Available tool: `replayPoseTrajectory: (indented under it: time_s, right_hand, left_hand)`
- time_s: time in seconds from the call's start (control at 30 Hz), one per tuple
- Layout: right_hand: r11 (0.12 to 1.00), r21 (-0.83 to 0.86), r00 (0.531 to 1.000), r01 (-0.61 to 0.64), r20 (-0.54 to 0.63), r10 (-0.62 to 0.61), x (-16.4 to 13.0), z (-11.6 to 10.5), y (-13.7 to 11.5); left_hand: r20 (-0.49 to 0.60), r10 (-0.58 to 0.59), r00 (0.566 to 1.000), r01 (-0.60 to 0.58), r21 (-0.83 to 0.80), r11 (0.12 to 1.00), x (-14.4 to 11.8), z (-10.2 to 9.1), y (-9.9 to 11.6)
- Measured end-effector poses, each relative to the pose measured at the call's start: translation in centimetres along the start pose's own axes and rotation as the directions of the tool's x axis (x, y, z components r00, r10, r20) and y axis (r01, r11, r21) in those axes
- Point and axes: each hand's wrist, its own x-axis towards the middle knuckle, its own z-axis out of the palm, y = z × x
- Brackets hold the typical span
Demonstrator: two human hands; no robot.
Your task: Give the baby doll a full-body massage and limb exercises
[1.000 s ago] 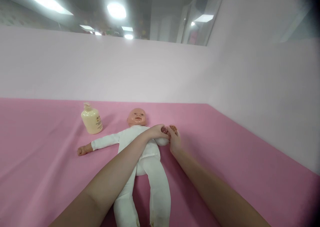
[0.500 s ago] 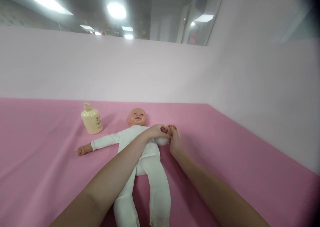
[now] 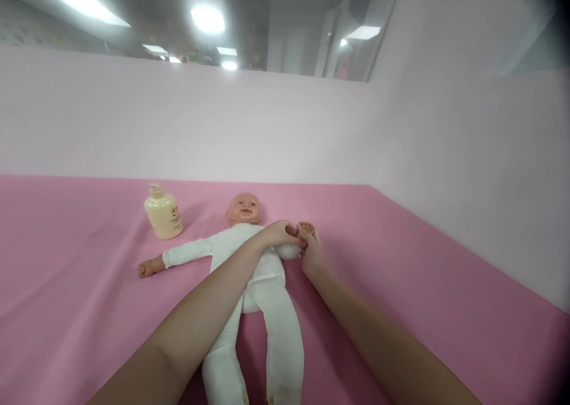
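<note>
A baby doll (image 3: 260,286) in a white suit lies on its back on the pink cloth (image 3: 401,286), head toward the wall. My left hand (image 3: 280,234) reaches across the doll's chest and grips its white-sleeved arm on the right side. My right hand (image 3: 310,247) holds the doll's small hand at the end of that arm. The doll's other arm (image 3: 176,258) stretches out to the left, untouched. Both legs point toward me.
A cream pump bottle (image 3: 162,212) stands upright left of the doll's head. Pale pink walls close the surface at the back and along the right side.
Almost nothing differs; my right hand has shifted slightly on the doll's hand while my left hand stays in place.
</note>
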Motion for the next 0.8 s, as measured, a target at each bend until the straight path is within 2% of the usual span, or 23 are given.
replayPoseTrajectory:
  time_s: [0.13,0.37,0.47,0.67,0.8]
  right_hand:
    - [0.999,0.01,0.999,-0.047,-0.023,0.047,0.0,0.0,-0.1]
    - [1.0,0.022,1.0,-0.019,0.017,0.018,0.4,-0.5,0.3]
    - [1.0,0.008,0.999,-0.015,0.032,0.014,0.6,-0.7,0.5]
    - [1.0,-0.015,0.999,-0.017,-0.032,0.017,0.6,-0.7,0.6]
    - [0.999,-0.012,0.999,0.05,-0.018,-0.05,0.6,-0.4,0.5]
  left_hand:
    - [-0.006,0.042,0.999,-0.042,0.018,0.999,0.1,-0.1,-0.3]
    - [-0.045,0.029,0.999,-0.027,0.037,0.999,0.5,-0.1,-0.8]
    - [-0.063,0.018,0.998,-0.019,-0.009,1.0,0.4,0.0,-0.5]
    - [0.054,0.053,0.997,-0.05,-0.057,0.997,-0.2,-0.1,0.3]
    - [0.085,0.076,0.993,-0.076,-0.011,0.997,-0.4,-0.3,0.6]
